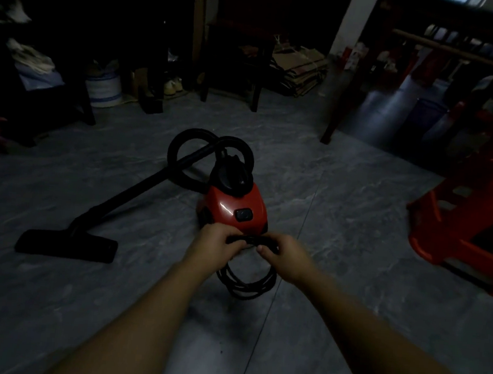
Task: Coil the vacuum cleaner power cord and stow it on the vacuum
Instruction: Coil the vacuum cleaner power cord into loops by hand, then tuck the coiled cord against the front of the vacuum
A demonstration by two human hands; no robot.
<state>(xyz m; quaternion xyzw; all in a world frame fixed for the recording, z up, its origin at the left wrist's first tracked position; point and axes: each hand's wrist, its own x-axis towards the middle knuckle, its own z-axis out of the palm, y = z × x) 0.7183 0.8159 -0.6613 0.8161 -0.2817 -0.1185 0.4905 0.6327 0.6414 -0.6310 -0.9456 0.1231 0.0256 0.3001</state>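
Cord [245,285] in both fists here, black and looped, gathered into a bundle just in front of the red vacuum [233,205]; the left hand [216,243] is curled tight around the top of the coil, fingers wrapped over the strands; the right hand [284,254] is clamped on the same bunch just beside it, thumb pressed forward along the cord; the two hands sit close together, nearly knuckle to knuckle; below them the loops hang down in a rough oval, and whether the lowest loop touches the grey tiled floor [341,219] is hard to tell in this light; the vacuum stands upright on the floor, its near end right behind the hands, a dark switch on its red shell facing the camera; its black hose [180,151] curls up in loops behind the body; the black wand [137,190] runs off to the left, down to the flat floor nozzle [66,244] lying on the tiles; off to the right, well apart, a red plastic stool [471,224]; at the back, dim and shadowy, a dark chair [239,46] and a stack of flattened cardboard [301,69].
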